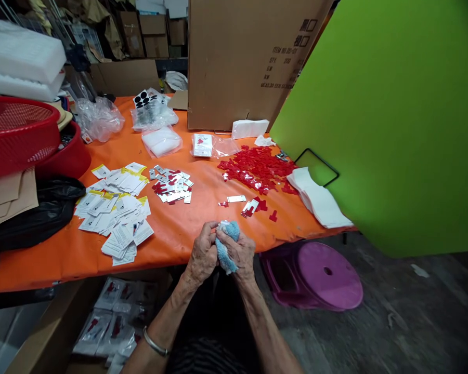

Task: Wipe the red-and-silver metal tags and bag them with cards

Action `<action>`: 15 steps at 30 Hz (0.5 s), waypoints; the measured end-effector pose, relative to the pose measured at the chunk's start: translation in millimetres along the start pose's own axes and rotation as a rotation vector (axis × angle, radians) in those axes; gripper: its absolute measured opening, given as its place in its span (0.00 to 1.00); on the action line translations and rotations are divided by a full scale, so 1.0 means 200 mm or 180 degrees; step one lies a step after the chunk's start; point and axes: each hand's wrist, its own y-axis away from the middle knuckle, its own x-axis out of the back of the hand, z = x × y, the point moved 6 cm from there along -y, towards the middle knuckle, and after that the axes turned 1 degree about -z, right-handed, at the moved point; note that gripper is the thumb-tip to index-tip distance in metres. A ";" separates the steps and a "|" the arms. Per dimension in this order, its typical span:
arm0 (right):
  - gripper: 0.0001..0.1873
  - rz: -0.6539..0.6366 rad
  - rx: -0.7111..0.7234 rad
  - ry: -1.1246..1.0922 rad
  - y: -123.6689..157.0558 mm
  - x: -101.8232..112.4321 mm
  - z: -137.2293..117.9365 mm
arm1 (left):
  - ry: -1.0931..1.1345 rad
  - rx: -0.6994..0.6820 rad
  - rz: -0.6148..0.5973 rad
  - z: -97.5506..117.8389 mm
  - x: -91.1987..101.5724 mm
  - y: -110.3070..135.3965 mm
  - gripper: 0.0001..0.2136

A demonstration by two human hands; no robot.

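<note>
The left hand (203, 253) and right hand (243, 253) are closing around a blue cloth (226, 254), holding it between them near the front edge of the orange-covered bench (205, 182). A white bit (223, 223) is showing at the cloth's top; identity unclear. Beyond, red pieces (261, 166) are lying heaped; printed cards (117, 208) are sitting piled leftward.

My camera sits on my head and looks forward and down across the tabletop (206, 182) from its near side. It is close: my arms (268, 324) run in from the bottom of the view, and my left hand (203, 252) and right hand (242, 252) sit just below its middle, over the near edge. The far edge lies higher and farther off; past the right near corner shows the floor (413, 322).
</note>
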 end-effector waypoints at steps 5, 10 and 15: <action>0.19 0.0331 -0.0583 -0.0493 0.05 0.03 0.06 | 0.0225 0.0133 0.0101 -0.03 -0.06 0.04 0.18; 0.16 -0.0210 -0.1075 -0.0923 0.10 -0.01 0.12 | -0.0101 -0.0141 0.0440 -0.09 -0.02 0.06 0.18; 0.18 0.0301 -0.0880 -0.0689 0.07 0.08 0.15 | -0.0272 -0.0309 0.0160 -0.11 -0.05 0.05 0.18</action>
